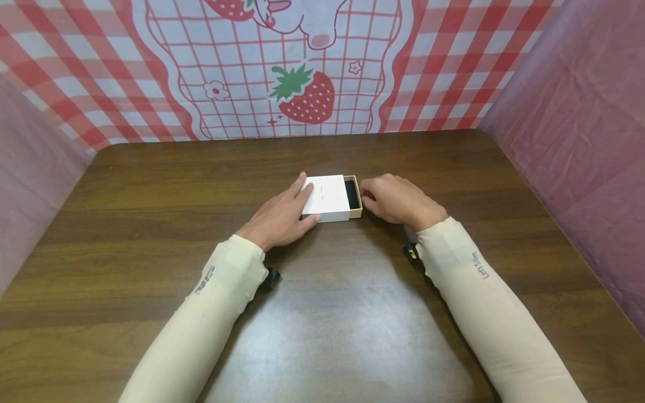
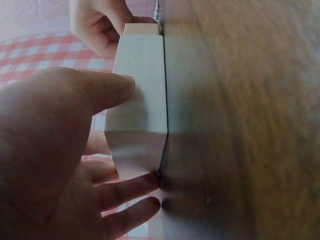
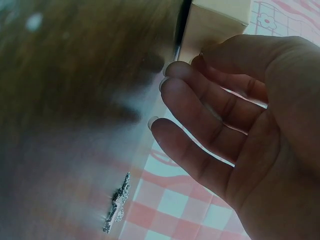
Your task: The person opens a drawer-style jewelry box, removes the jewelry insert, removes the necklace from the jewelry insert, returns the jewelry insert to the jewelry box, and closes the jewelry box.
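Observation:
A white drawer box [image 1: 330, 196] with small print lies flat on the table, its tan inner tray [image 1: 359, 213] pulled partly out to the right. Black lining [image 1: 352, 194] shows inside the tray. My left hand [image 1: 279, 219] holds the white sleeve, its thumb [image 2: 112, 90] on the near side and other fingers over the top and left end. At the tray's outer end, my right hand [image 1: 398, 198] has thumb and index finger brought together, pinching there; the exact contact is partly hidden. Its other fingers [image 3: 195, 160] are loosely bent.
A silvery, sparkling piece [image 3: 118, 204] lies on the wooden table [image 1: 151, 224] by the right hand; its kind is unclear. Behind the table hangs a red-checked cloth [image 1: 443, 73] with strawberries, and pink cloth [image 1: 584, 140] borders the right side.

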A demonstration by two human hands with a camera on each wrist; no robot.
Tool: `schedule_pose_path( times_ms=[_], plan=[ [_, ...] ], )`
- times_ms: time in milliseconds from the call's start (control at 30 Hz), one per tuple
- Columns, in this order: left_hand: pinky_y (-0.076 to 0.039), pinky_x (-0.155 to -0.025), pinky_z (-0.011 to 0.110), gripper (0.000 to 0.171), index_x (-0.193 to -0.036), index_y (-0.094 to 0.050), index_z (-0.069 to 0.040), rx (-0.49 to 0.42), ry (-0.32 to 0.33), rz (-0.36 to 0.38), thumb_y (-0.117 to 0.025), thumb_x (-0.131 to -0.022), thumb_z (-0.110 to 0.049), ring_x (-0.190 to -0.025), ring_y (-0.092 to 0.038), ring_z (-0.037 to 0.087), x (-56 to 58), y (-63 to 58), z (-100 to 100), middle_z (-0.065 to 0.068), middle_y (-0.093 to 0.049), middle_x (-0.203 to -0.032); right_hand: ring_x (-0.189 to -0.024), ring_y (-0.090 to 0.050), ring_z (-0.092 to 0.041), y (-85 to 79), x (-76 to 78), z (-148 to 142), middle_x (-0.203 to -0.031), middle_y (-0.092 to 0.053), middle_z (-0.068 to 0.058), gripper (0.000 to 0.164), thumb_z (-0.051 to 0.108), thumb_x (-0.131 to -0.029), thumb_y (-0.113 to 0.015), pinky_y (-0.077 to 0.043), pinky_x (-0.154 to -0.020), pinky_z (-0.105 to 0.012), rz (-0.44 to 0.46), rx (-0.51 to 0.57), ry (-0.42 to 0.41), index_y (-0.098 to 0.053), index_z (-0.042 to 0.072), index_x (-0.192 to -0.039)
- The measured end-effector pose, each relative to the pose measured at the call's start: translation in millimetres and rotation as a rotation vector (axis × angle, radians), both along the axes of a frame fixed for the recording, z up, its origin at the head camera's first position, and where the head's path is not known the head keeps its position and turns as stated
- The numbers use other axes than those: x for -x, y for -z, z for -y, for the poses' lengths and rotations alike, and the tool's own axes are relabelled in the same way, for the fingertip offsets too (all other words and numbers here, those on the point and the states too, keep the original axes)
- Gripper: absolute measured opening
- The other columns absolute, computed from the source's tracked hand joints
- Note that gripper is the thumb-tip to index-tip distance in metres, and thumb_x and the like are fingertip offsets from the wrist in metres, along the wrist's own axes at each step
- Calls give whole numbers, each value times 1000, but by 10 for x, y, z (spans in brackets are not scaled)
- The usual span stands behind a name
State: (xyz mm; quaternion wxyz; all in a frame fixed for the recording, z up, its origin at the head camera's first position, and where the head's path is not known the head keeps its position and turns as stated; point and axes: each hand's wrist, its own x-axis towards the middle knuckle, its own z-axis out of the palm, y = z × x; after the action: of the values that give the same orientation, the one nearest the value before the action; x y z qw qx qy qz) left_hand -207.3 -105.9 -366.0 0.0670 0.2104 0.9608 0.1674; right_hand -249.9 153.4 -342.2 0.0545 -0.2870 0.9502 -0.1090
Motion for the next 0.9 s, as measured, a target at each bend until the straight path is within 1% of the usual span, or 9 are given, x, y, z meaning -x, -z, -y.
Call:
schedule_pose_path(
  times_ms=[267, 567, 900],
  plan=[
    [-25, -118, 45, 76, -161, -17, -9, 5, -4, 5, -49, -103, -46, -150, -21, 30, -8, -2, 1, 11, 1, -168, -71, -55, -19, 3, -2, 4, -79, -61, -2, 11, 17, -99, -61, -47, -65, -34, 1, 0, -4, -70, 11, -99],
    [-25, -118, 44, 77, -162, -16, -9, 0, -2, 5, -50, -103, -46, -150, -20, 29, -10, -8, 4, 10, 1, -168, -72, -56, -19, -8, -14, 23, -81, -62, -1, 11, 18, -99, -61, -48, -65, -33, 7, 2, 7, -70, 13, -100],
    [-25, -118, 44, 77, -161, -17, -9, -5, 3, 2, -50, -103, -46, -150, -21, 29, -2, 4, 8, 11, 1, -168, -72, -55, -20, -3, -16, 24, -80, -62, -1, 10, 18, -99, -60, -48, -66, -35, -5, -6, -5, -70, 13, -99]
  ],
)
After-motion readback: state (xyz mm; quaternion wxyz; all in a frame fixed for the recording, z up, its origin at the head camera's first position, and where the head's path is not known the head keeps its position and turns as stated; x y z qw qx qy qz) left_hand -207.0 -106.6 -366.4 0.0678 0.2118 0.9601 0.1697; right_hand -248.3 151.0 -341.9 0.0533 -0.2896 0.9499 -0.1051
